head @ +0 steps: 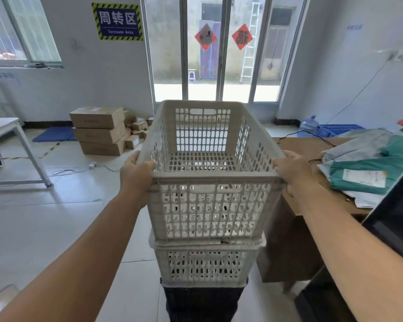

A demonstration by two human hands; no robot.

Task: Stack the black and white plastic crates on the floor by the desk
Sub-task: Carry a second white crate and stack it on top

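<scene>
Centre frame — left hand [135,169] and right hand [291,168] both clamped on the top crate's [209,205] rim, sitting on a second white crate [207,266] over the black crate [203,303], desk [296,145] at right.

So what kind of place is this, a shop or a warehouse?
Probably a small warehouse or parcel-handling room: a wall sign reads "Turnover Area", cardboard boxes sit stacked on the floor, and bagged parcels lie on the desk.

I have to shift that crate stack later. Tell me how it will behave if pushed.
The stack is probably light: the top crate looks empty and the walls are perforated. It may tip, being three crates tall on a narrow black crate. It will likely slide easily on the smooth tile floor.
</scene>
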